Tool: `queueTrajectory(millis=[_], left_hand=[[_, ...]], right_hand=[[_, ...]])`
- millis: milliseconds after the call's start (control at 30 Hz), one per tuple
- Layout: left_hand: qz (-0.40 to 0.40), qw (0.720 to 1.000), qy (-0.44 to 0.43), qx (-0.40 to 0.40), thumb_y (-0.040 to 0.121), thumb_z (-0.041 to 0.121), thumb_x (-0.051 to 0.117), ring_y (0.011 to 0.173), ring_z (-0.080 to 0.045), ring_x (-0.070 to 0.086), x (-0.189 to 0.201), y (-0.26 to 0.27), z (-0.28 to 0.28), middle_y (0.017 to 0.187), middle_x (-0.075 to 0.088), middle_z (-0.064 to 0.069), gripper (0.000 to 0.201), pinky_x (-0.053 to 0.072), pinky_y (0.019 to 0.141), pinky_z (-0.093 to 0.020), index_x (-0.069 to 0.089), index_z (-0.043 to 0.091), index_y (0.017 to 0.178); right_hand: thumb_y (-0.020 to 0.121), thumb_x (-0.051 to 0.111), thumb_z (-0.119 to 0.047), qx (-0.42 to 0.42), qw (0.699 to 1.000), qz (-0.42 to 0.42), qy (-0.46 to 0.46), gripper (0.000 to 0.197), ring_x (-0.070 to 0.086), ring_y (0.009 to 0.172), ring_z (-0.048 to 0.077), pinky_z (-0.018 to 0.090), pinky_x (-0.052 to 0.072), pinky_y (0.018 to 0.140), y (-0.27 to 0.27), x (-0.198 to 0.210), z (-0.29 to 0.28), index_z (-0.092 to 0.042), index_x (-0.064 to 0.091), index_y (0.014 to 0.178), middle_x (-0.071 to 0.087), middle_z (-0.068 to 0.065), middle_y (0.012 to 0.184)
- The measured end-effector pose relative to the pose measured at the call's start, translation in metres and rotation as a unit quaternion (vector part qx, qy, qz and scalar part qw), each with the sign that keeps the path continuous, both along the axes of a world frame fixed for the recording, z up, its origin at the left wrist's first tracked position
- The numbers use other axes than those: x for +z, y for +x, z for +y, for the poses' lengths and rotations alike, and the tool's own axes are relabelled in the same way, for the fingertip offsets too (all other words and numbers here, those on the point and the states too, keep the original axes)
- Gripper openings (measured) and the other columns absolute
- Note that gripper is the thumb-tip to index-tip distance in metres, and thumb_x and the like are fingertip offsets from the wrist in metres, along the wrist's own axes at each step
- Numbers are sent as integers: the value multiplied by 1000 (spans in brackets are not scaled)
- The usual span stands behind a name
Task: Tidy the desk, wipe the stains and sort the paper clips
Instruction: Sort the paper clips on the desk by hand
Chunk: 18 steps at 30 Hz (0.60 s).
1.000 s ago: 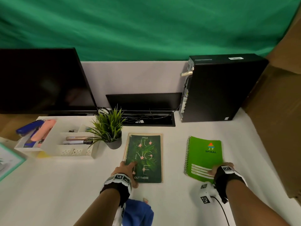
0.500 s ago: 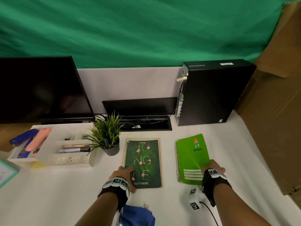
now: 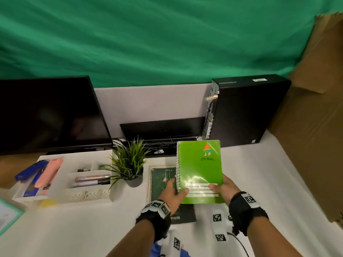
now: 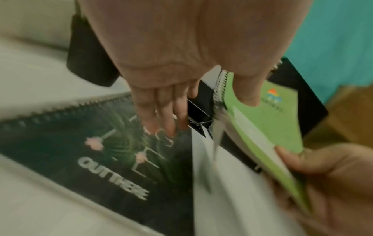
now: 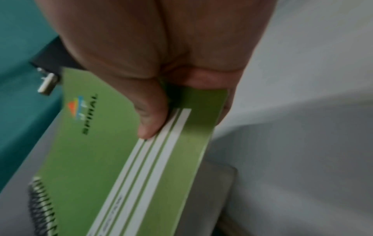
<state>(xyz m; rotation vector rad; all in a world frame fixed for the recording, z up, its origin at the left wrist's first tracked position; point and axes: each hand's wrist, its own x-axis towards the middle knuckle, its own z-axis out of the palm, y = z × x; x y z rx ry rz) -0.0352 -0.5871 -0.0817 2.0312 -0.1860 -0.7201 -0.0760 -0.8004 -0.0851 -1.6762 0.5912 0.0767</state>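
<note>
Both hands gripped the green notebook [image 3: 200, 171] by its near end, right hand [image 3: 225, 188] pinching the corner, left hand [image 3: 171, 193] at the spiral, holding it raised lengthwise over the dark notebook's [image 3: 161, 184] right edge.

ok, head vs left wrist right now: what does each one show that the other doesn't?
Head only: the monitor, white organiser tray and potted plant.
Left wrist only: the left hand's fingers seen underneath, straight over the dark notebook.
Both: the green spiral notebook, off the desk, thumbs on its cover, left hand spiral side, right hand opposite.
</note>
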Motion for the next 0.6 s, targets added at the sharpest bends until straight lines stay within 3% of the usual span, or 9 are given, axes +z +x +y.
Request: queueTrajectory(millis=[100, 167, 233, 300, 367, 467, 600], left_hand=[[22, 995, -61, 81, 93, 19, 57, 103, -23, 60, -4, 6, 6, 131, 53, -4, 51, 60, 74, -36, 30, 24, 136], [9, 995, -47, 92, 92, 12, 57, 88, -20, 62, -8, 8, 17, 119, 57, -2, 52, 58, 60, -28, 30, 24, 135], [-17, 997, 8, 76, 90, 13, 58, 92, -22, 62, -14, 9, 30, 117, 59, -1, 53, 55, 73, -30, 32, 21, 136], [-34, 995, 71, 58, 88, 14, 60, 105, -21, 60, -20, 11, 42, 123, 60, -3, 50, 46, 86, -24, 38, 19, 133], [-41, 990, 127, 35, 85, 16, 62, 113, -23, 58, -24, 12, 51, 126, 60, -6, 50, 44, 89, -22, 43, 16, 131], [-59, 982, 181, 8, 85, 16, 60, 112, -29, 57, -29, 14, 60, 124, 56, -13, 54, 46, 95, -29, 42, 12, 135], [-73, 971, 227, -6, 86, 19, 56, 110, -28, 55, -30, 13, 69, 122, 45, -11, 53, 42, 94, -26, 39, 18, 137]], right_hand=[[84, 61, 8, 17, 1000, 12, -3, 42, 60, 110, 29, 43, 45, 100, 6, -5, 31, -10, 57, 122, 66, 12, 117], [86, 61, 3, 31, 998, 32, -46, 39, 59, 108, 25, 34, 45, 96, 10, -9, 49, -10, 52, 122, 63, 10, 117], [89, 60, -4, 51, 991, 61, -108, 37, 56, 106, 21, 25, 41, 89, 15, -12, 63, -9, 47, 123, 60, 8, 114], [90, 57, -8, 53, 984, 91, -143, 35, 57, 105, 23, 25, 40, 85, 19, -14, 76, -10, 45, 123, 60, 10, 115], [91, 56, -11, 53, 977, 122, -165, 35, 58, 107, 26, 27, 42, 86, 23, -17, 86, -12, 43, 123, 61, 12, 117], [90, 57, -16, 70, 963, 169, -196, 38, 58, 110, 29, 28, 43, 87, 25, -22, 97, -11, 42, 124, 60, 12, 120], [89, 59, -18, 83, 950, 195, -230, 45, 56, 114, 29, 28, 43, 89, 24, -26, 102, -11, 40, 129, 59, 12, 123]])
